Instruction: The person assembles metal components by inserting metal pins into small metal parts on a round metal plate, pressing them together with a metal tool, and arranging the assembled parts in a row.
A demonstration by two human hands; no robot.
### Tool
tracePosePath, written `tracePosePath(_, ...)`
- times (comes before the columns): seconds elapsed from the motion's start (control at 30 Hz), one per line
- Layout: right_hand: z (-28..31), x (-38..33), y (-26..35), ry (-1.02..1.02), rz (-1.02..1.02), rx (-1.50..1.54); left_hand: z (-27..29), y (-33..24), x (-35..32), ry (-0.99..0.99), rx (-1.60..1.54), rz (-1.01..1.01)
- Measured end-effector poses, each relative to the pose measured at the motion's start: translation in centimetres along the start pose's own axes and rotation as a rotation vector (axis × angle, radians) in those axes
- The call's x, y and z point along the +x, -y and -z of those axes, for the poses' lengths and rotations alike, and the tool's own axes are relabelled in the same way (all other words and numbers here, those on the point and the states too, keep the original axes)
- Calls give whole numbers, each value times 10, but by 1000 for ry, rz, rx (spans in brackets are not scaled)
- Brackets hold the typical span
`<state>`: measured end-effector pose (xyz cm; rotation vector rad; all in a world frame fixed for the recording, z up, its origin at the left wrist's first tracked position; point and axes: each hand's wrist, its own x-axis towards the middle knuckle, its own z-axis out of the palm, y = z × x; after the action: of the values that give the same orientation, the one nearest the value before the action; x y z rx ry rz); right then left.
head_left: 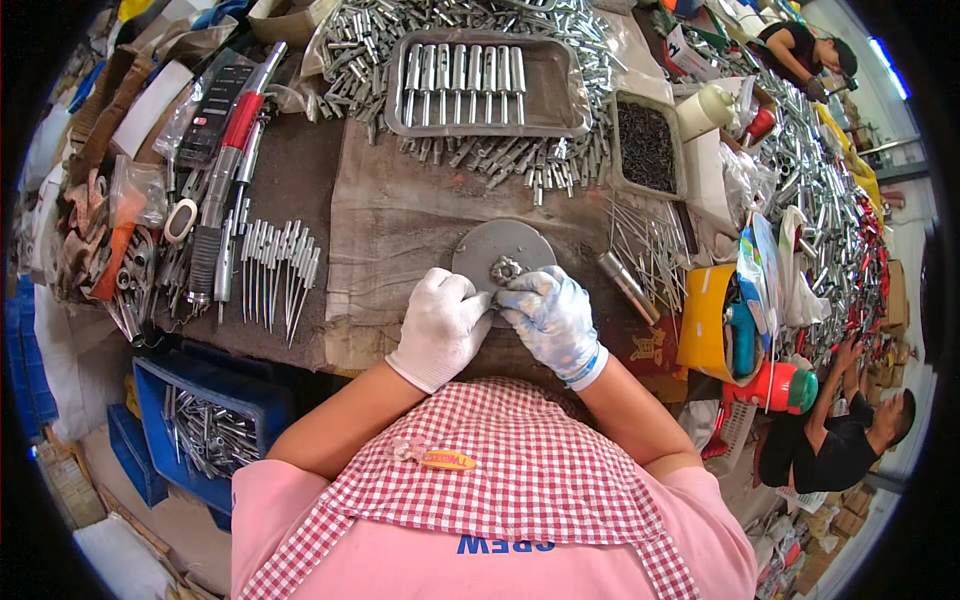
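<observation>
White gloves cover both hands, the right one stained blue. My left hand (442,328) and my right hand (548,318) meet fingertip to fingertip at the near edge of a round grey disc (482,245). Both are closed in a pinch; whatever sits between the fingers is too small and hidden to name. On the disc, just beyond the fingertips, lies a little cluster of small metal pieces (506,268). To the right of my right hand a metal cylinder (627,285) rests on the bench beside thin metal rods (645,245).
A metal tray (555,128) holding a row of metal shafts (463,75) stands among heaped metal parts. At right are a box of dark pins (647,145) and a yellow container (703,320). Left lie slim rods (275,265); below, a blue crate (150,385). Two people work at right.
</observation>
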<state>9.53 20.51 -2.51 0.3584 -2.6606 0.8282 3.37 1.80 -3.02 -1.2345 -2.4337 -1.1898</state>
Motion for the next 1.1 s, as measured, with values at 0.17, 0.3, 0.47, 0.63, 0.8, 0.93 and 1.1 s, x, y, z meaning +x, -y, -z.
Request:
tracePosePath(0.17,2,5,1,-14,129,-105,0,0,-1,23,-10,16)
tracePosePath(0.3,8,13,7,75,36,-130,-5,2,0,24,-10,1)
tracePosePath(0.47,13,28,10,367,-35,-269,-5,2,-1,-20,-1,-3)
tracePosePath(0.63,41,9,19,132,-97,-129,-5,1,-1,-7,-37,39)
tracePosePath(0.8,70,-23,-1,-108,-144,-229,-5,0,1,4,-69,35)
tracePosePath(0.93,45,-15,34,236,-91,-307,-3,1,0,-11,-45,35)
tracePosePath(1.1,26,-16,32,227,-91,-227,-3,4,1,2,-8,6)
